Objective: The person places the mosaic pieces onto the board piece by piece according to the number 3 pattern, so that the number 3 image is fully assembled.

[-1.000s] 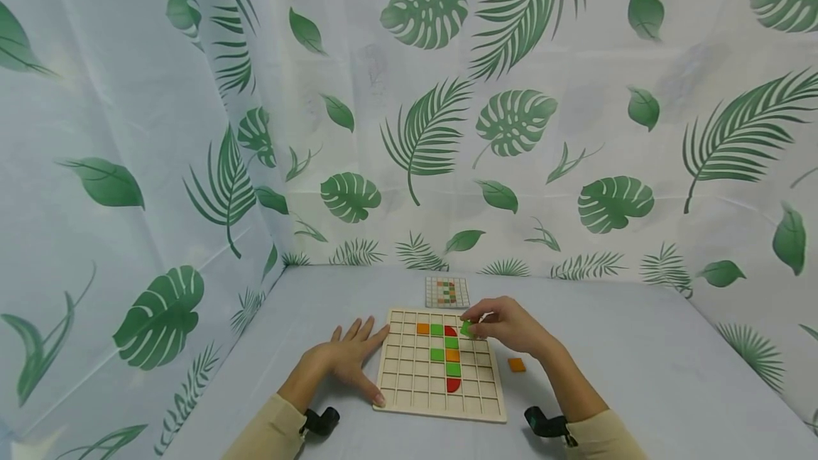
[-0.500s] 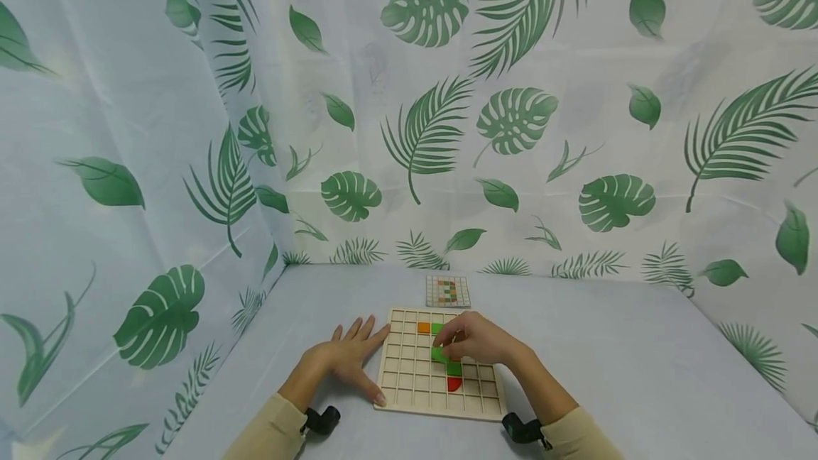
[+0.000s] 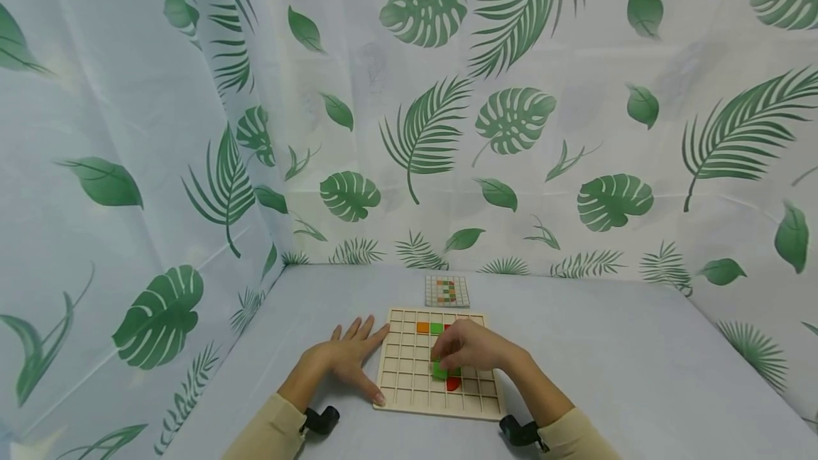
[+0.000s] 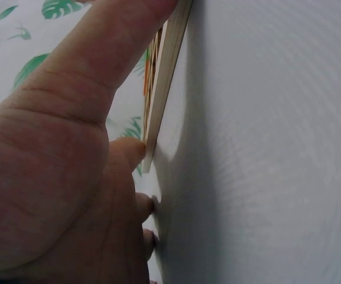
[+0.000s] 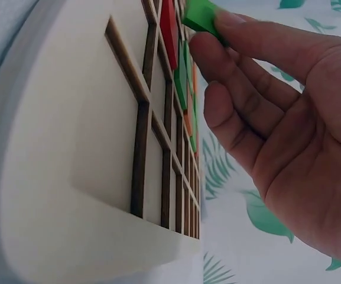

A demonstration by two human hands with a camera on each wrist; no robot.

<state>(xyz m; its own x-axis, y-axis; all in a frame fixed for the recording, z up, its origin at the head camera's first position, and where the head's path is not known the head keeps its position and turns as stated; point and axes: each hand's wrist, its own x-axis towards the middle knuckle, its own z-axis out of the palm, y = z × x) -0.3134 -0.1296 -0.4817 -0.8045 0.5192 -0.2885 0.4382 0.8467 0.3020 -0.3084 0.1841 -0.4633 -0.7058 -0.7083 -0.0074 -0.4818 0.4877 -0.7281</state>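
Observation:
A wooden grid board [image 3: 407, 376] lies on the table. My left hand [image 3: 348, 357] is spread along its left side, thumb at the near corner and index fingertip at the edge. My right hand [image 3: 478, 346], over the board's middle, pinches a green square tile [image 3: 439, 370] between thumb and fingers. In the right wrist view, this green tile [image 5: 201, 14] is held tilted just above the grid. An orange tile [image 3: 423, 328] and another green tile [image 3: 437, 329] sit in the far row. A rounded red tile [image 3: 453, 384] sits nearer me. Other tiles are partly hidden under my right hand.
A small card [image 3: 446, 292] printed with a grid and coloured squares lies behind the board. Leaf-patterned cloth [image 3: 511, 197] hangs at the back and left of the white table [image 3: 594, 346]. Both wrists carry black cameras.
My right hand has carried the green tile from the board's far right to its middle, leftward and nearer me. The loose orange tile right of the board is now out of sight. The left hand stays put.

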